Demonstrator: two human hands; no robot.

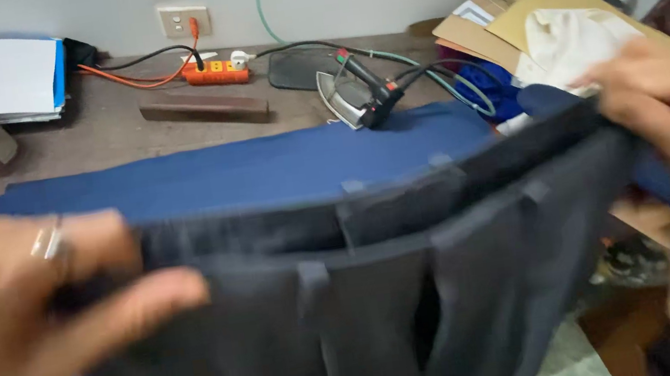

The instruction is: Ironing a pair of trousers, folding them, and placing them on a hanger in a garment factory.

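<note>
We hold dark trousers (383, 294) by the waistband.
Left hand (30, 297) and right hand (669, 105) pinch its ends; the band runs left-right between them.

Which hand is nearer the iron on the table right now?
Right. The right hand grips the dark trousers at their waistband, to the right of the iron. The left hand holds the other waistband end, far to the iron's left and lower.
</note>
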